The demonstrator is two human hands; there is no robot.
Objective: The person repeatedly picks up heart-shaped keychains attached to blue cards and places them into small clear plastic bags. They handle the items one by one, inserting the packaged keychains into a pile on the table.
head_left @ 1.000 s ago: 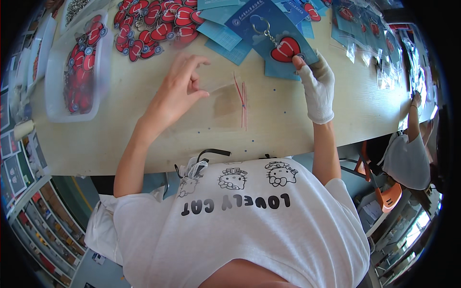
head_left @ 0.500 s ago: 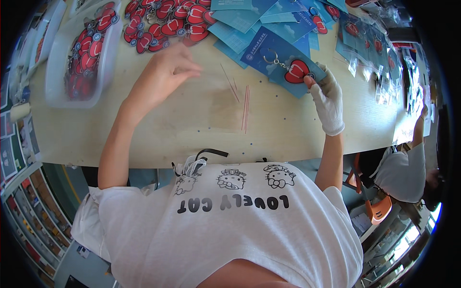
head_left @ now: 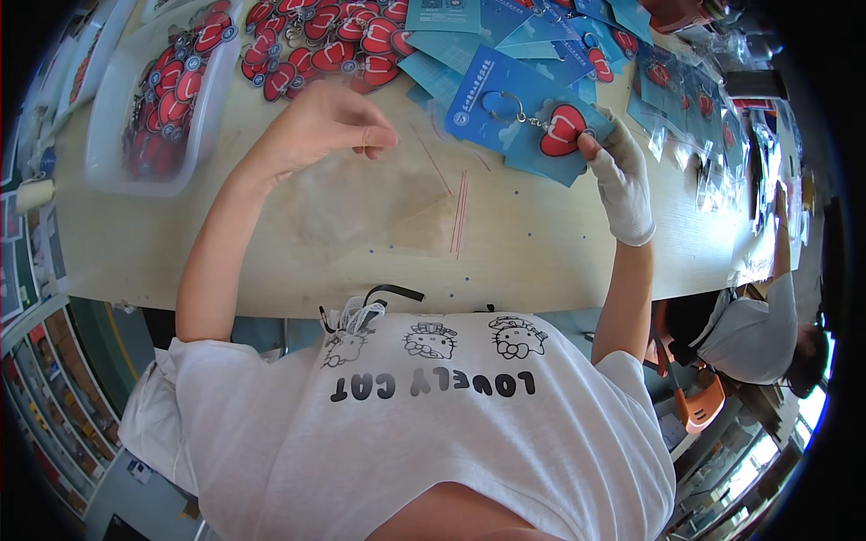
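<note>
My right hand (head_left: 621, 185) in a white glove against a red heart keyring (head_left: 561, 131) with white band on a mid-blue card (head_left: 519, 113), more red hearts in a clear tray (head_left: 108, 135), pale tan tabletop (head_left: 541, 252), my white shirt (head_left: 424, 424) with black cartoon cats.

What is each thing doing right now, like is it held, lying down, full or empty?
Left hand: bare, fingers pinched together above the table, grip not clear.
Right hand: in a white glove, touching the heart keyring.
Heart keyring: lying on a blue card.
Blue card: flat on the table.
Clear bags: flat, empty.
Plastic tray: full of red hearts.
</note>
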